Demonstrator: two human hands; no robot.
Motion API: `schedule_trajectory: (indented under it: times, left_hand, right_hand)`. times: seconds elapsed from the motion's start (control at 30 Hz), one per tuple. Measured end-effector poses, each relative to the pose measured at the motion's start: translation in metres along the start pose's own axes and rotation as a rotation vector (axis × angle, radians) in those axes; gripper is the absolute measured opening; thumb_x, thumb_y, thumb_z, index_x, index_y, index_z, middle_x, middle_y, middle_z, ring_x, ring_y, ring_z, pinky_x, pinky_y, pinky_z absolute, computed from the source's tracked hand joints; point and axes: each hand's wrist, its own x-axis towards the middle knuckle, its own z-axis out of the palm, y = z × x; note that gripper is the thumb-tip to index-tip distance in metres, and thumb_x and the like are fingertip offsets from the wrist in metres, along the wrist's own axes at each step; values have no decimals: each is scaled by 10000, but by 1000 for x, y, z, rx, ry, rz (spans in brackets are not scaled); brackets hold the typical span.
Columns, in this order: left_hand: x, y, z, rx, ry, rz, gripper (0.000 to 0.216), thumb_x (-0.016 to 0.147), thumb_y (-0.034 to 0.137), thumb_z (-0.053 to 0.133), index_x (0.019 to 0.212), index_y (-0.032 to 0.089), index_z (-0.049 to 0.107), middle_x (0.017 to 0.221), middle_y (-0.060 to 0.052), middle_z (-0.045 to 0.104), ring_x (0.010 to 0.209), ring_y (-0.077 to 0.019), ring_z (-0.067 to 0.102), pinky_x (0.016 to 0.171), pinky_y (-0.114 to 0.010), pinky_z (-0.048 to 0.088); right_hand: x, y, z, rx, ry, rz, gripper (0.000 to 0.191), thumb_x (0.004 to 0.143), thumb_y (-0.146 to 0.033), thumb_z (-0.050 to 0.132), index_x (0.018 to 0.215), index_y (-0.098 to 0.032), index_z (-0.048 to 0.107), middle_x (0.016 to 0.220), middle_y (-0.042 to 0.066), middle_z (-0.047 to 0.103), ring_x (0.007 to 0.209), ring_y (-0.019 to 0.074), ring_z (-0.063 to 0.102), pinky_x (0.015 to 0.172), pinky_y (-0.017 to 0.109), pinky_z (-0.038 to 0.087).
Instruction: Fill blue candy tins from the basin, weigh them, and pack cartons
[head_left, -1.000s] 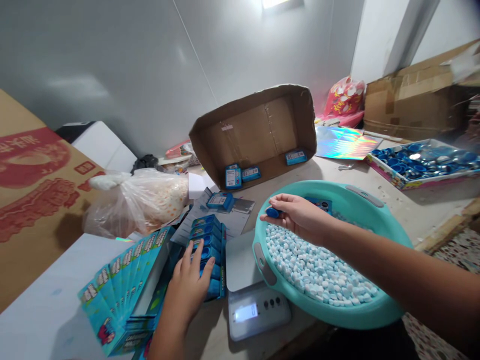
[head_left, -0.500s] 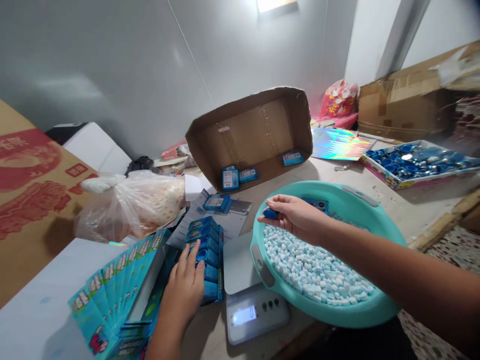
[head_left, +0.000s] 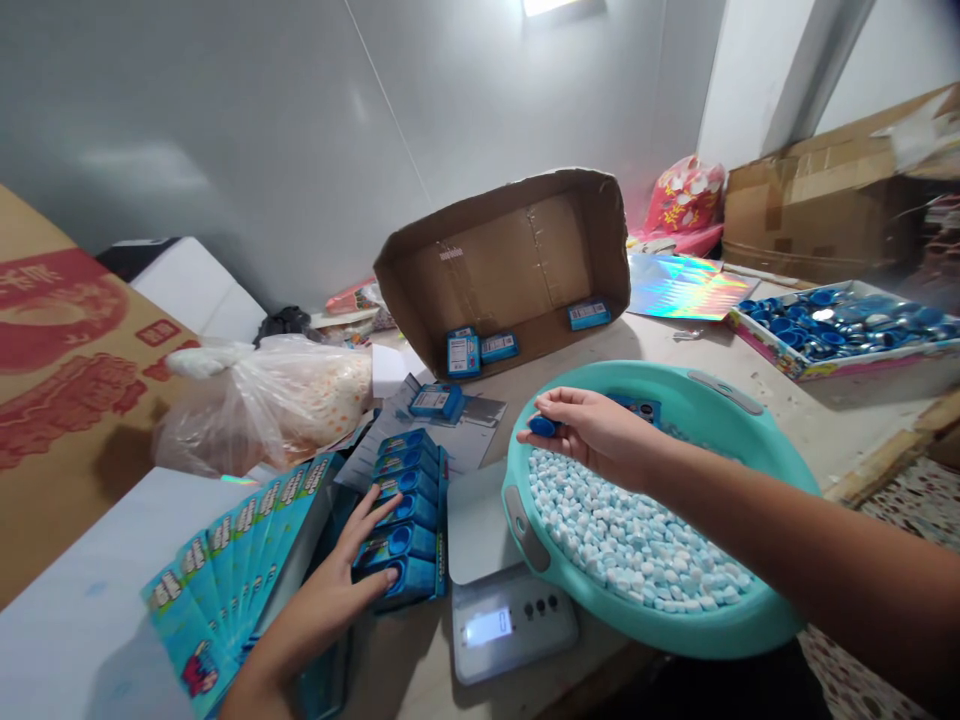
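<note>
My left hand (head_left: 352, 560) lies with fingers and thumb spread on a row of small blue boxes (head_left: 409, 505). Round blue recesses show in their upper faces. My right hand (head_left: 592, 425) hovers above a turquoise basin (head_left: 780, 470), its fingers pinched on a small round blue cap (head_left: 543, 426). Small white and pale blue candies (head_left: 637, 540) cover the bottom of the basin. Partly hidden behind my right wrist, a blue pack (head_left: 641, 408) leans inside the basin.
A digital scale (head_left: 517, 625) stands between the boxes and the basin. Printed turquoise cartons (head_left: 232, 560) fan out at left. An open cardboard box (head_left: 502, 270) on its side holds several blue packs. A tray of blue caps (head_left: 847, 320) is at right, a tied plastic bag (head_left: 262, 400) at left.
My left hand has shifted its grip: the thumb has spread away from the fingers and now rests on the near boxes. My right hand still pinches the cap in nearly the same place.
</note>
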Motion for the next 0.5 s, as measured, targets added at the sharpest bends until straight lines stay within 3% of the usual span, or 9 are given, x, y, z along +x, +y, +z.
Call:
schedule_trajectory:
  times: [0.17,0.3,0.37,0.5]
  left_hand:
    - [0,8,-1,-34,-7,-50,682,727,524,678,1351,276,565,1645,-70,201,1505,-342,208,1197,-514,250]
    - [-1,10,1,-29,28,-57,421,721,557,667,995,238,679,1635,-85,234,1487,-347,263,1187,-519,269]
    - [-2,12,1,17,17,-57,392,739,589,643,873,223,682,1644,-83,201,1485,-364,259,1180,-526,276]
    - [-4,16,-3,91,-12,-62,381,779,565,615,922,224,707,1653,-75,169,1481,-373,265,1177,-534,279]
  right_hand:
    - [-1,-1,1,-15,-5,13,209,937,-81,551,737,-134,583,771,6,537,730,104,646,919,311,593]
    - [-2,-1,1,-17,-1,26,209,945,-90,542,743,-133,573,762,6,543,738,110,658,897,292,598]
    - [-2,-1,1,-19,-2,27,202,944,-88,543,749,-134,568,762,6,543,754,119,671,894,290,598]
    - [-1,0,-1,-29,-23,23,198,948,-98,541,755,-135,566,766,7,542,769,133,686,887,283,600]
